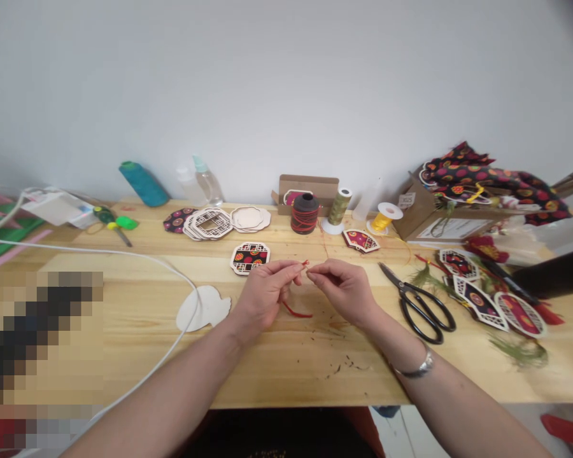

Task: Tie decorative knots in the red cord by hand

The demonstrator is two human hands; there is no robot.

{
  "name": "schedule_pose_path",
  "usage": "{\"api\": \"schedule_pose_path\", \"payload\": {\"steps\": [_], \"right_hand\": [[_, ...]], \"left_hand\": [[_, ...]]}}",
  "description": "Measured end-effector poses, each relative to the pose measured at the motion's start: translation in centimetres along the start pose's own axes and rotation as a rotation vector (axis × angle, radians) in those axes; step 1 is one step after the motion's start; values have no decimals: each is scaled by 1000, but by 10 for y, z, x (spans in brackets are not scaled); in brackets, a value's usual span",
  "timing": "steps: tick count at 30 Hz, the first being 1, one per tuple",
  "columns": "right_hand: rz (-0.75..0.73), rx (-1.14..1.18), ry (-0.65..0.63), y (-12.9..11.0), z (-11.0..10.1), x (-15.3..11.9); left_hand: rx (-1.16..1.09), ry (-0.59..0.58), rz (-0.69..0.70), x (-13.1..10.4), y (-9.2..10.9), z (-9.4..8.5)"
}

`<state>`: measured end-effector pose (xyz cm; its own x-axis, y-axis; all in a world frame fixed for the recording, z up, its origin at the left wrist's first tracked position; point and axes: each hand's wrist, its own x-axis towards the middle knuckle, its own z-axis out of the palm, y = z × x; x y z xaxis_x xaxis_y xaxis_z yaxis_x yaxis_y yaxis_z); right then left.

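Near the middle of the wooden table, my left hand (267,289) pinches a red cord (297,313) between thumb and fingers. One end of the cord sticks up above the fingertips and the other hangs below the palm. Close beside it on the right, my right hand (342,286) has its thumb and forefinger pressed together by the cord's upper end; what lies between them is too small to make out. Behind my left hand lies a patterned panel with a lattice frame (250,259). Black scissors (417,302) rest to the right of my right hand.
A white cable (172,261) crosses the table at left, over a pale cutout (210,308). Lattice frames (212,224), a red cord spool (305,214) and a yellow spool (383,218) stand behind. At right are a cardboard box (424,213) and tasselled ornaments (480,304).
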<state>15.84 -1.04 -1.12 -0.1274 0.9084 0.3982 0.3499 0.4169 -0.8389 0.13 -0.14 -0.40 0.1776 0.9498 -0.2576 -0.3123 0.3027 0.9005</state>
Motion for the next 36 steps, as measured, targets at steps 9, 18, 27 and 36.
{"api": "schedule_pose_path", "payload": {"steps": [9, 18, 27, 36], "right_hand": [[230, 174, -38, -9, 2, -1], [642, 580, -106, -14, 7, 2], [539, 430, -51, -13, 7, 2], [475, 346, -38, -13, 8, 1]], "left_hand": [[250, 111, 179, -1, -1, 0], [357, 127, 298, -5, 0, 1], [460, 146, 331, -7, 1, 3], [508, 150, 349, -7, -2, 2]]}}
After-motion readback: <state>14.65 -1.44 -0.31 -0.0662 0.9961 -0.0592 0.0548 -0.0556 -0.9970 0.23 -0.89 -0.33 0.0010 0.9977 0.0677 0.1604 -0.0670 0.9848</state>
